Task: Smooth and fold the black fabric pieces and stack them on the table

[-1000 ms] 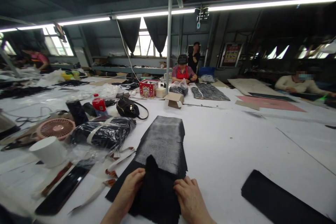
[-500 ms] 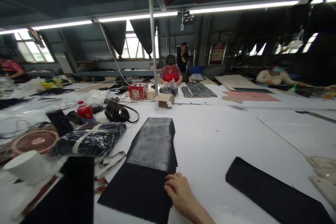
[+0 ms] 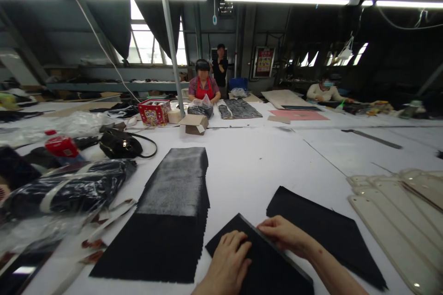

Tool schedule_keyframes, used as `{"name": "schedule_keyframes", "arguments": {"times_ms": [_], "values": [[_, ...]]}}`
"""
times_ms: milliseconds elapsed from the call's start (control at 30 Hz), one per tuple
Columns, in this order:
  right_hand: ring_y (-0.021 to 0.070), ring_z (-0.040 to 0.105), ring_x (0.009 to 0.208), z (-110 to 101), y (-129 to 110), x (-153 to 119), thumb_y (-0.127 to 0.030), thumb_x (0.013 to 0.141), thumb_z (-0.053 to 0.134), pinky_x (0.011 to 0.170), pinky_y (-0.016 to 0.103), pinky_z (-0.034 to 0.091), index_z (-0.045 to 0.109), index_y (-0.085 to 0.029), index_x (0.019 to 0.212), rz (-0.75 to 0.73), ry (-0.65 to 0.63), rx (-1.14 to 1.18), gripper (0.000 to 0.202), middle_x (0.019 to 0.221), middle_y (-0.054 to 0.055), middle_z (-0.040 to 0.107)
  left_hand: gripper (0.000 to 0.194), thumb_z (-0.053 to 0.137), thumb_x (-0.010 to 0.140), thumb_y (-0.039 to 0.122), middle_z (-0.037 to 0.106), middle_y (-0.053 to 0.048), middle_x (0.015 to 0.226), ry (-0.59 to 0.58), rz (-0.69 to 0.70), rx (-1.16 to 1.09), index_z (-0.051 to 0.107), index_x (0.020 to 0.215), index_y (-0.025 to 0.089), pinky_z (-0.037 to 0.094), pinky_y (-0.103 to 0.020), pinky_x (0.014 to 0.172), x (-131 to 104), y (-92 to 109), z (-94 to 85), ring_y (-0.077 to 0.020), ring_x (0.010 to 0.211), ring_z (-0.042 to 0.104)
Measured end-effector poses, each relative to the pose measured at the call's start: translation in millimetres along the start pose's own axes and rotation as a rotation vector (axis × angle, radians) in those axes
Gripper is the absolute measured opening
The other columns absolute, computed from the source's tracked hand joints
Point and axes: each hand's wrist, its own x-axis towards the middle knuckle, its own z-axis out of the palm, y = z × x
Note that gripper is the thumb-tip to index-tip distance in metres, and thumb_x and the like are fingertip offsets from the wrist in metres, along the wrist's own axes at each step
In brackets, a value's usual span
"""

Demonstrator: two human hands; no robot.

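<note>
Low in front of us, the black sheet (image 3: 266, 267) lay at a slant on the white table (image 3: 238, 166), between a staggered black stack (image 3: 152, 249) and another black piece (image 3: 318, 230) to its right. Our left hand (image 3: 226, 260) was spread over the sheet, fingers loosely bent, clutching nothing, while our right hand (image 3: 285, 235), look, had the pale edge pinched between thumb and fingers! We judged it light, thin and pliable, firm enough to lie flat, yet likely to bow if lifted by one corner. The matt face looked grippy rather than slick, so opposite edges seemed our best hold.
</note>
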Motion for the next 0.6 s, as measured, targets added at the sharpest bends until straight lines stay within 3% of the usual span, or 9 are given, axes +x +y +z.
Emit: {"name": "schedule_keyframes", "arguments": {"times_ms": [67, 167, 333, 467, 600], "values": [[0.0087, 0.044, 0.051, 6, -3, 11, -0.039, 0.072, 0.069, 0.05, 0.022, 0.031, 0.07, -0.014, 0.076, -0.022, 0.068, -0.171, 0.025, 0.056, -0.002, 0.054, 0.04, 0.057, 0.087, 0.021, 0.052, -0.002, 0.131, -0.03, 0.027, 0.025, 0.05, 0.126, 0.028, 0.037, -0.04, 0.106, -1, -2, 2.2, -0.0235, 0.122, 0.045], [0.014, 0.052, 0.065, 22, -3, 26, -0.025, 0.071, 0.066, 0.063, 0.025, 0.037, 0.069, -0.017, 0.072, -0.106, 0.244, -0.356, 0.009, 0.063, 0.001, 0.06, 0.037, 0.058, 0.088, 0.026, 0.052, -0.002, 0.13, -0.059, 0.034, 0.036, 0.051, 0.124, 0.028, 0.036, -0.039, 0.106, 4, 0, 0.8, -0.0229, 0.121, 0.045], [0.0236, 0.053, 0.097, 52, 18, 29, -0.02, 0.084, 0.049, 0.085, 0.035, 0.036, 0.067, -0.021, 0.096, -0.214, 0.544, -0.569, 0.022, 0.096, 0.008, 0.062, 0.052, 0.072, 0.078, 0.038, 0.05, -0.006, 0.13, -0.077, -0.051, 0.06, 0.052, 0.123, 0.024, 0.038, -0.042, 0.102, 20, -4, -13.7, -0.0266, 0.117, 0.046], [0.0215, 0.054, 0.086, 65, 38, 31, -0.017, 0.089, 0.045, 0.078, 0.034, 0.038, 0.066, -0.023, 0.102, -0.432, 0.75, -0.8, 0.025, 0.088, 0.006, 0.059, 0.037, 0.066, 0.083, 0.028, 0.056, -0.006, 0.115, -0.14, -0.063, 0.143, 0.054, 0.117, 0.021, 0.045, -0.039, 0.09, 35, -9, -17.4, -0.0246, 0.103, 0.051], [0.0198, 0.052, 0.082, 67, 55, 38, -0.015, 0.092, 0.041, 0.074, 0.033, 0.039, 0.062, -0.021, 0.11, -0.662, 0.85, -0.906, 0.028, 0.087, 0.006, 0.056, 0.031, 0.054, 0.088, 0.018, 0.057, -0.007, 0.111, -0.093, -0.1, 0.189, 0.052, 0.119, 0.019, 0.045, -0.039, 0.088, 39, -10, -6.3, -0.0242, 0.1, 0.051]]}}
